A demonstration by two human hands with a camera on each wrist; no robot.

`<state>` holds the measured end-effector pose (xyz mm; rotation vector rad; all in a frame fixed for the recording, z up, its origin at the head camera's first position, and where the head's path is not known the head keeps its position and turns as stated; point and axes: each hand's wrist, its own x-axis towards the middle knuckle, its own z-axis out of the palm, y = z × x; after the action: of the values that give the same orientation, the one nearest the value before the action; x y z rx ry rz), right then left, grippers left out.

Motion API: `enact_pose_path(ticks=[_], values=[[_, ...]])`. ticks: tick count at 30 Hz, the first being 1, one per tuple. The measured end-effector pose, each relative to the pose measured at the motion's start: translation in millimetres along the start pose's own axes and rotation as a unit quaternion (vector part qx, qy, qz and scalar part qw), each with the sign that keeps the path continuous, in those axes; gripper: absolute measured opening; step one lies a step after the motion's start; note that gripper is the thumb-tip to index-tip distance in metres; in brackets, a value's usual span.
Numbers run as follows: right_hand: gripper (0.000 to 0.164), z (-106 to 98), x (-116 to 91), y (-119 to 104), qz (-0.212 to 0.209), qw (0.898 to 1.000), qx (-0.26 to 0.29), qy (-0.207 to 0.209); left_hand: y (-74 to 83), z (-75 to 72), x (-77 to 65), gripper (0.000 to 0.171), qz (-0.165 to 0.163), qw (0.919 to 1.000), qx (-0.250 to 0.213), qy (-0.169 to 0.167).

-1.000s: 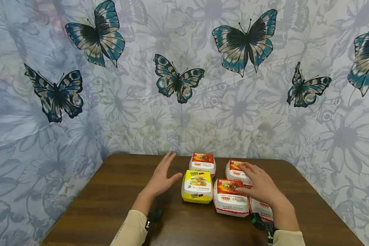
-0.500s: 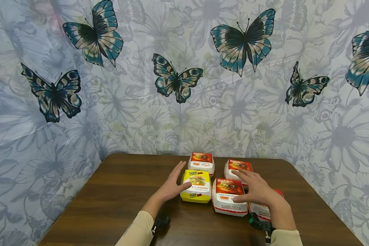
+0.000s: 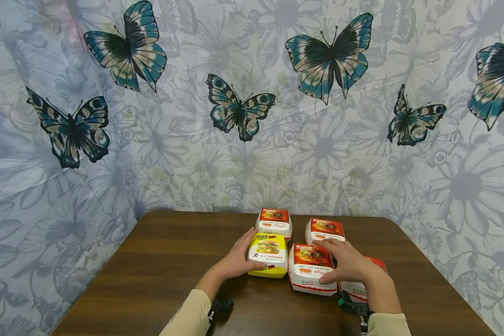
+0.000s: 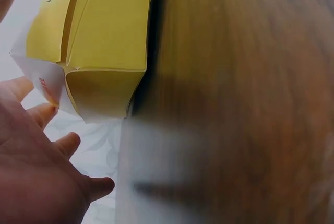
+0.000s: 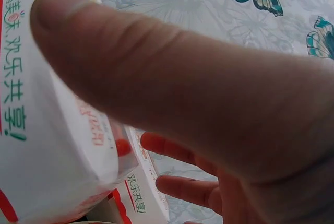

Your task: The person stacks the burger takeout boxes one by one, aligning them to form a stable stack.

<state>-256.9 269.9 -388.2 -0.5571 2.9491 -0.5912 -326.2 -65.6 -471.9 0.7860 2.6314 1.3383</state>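
Note:
A yellow cardboard burger box stands left of centre on the table. My left hand is at its left side, thumb over the front edge and fingers spread along the side; in the left wrist view the fingers are extended beside the yellow box. To its right stands a red-and-white burger box. My right hand is over that box's right side, thumb by its front and fingers extended across its far right corner. The right wrist view has the thumb in front of the white box.
Two more red-and-white burger boxes stand behind, one at back left and one at back right. Another box is partly hidden under the right hand and wrist. The brown table meets a butterfly-patterned backdrop.
My left hand has moved right, up to the yellow box's side. My right hand has lowered slightly and shifted a little left around the front red-and-white box. The boxes stay put.

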Motion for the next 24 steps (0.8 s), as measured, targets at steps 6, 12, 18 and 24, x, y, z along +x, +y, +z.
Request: enact_pose_path(ticks=[6, 12, 18, 24], values=[[0.097, 2.0, 2.4, 1.8, 0.006, 1.000, 0.016, -0.017, -3.4, -3.5, -1.8, 0.102, 0.018, 0.9996, 0.009, -0.019], [0.093, 4.5, 4.1, 5.5, 0.001, 1.000, 0.016, -0.022, -5.0, -9.0, -4.2, 0.102, 0.016, 0.9991, -0.002, -0.039], [0.091, 7.6, 5.4, 7.9, 0.013, 1.000, 0.014, -0.020, -4.7, -14.9, -6.0, 0.108, 0.017, 0.9982, -0.021, -0.053], [0.091, 8.9, 5.5, 7.1, 0.018, 1.000, 0.012, -0.018, -3.9, -22.6, -11.9, 0.114, 0.020, 0.9953, -0.044, -0.084]])
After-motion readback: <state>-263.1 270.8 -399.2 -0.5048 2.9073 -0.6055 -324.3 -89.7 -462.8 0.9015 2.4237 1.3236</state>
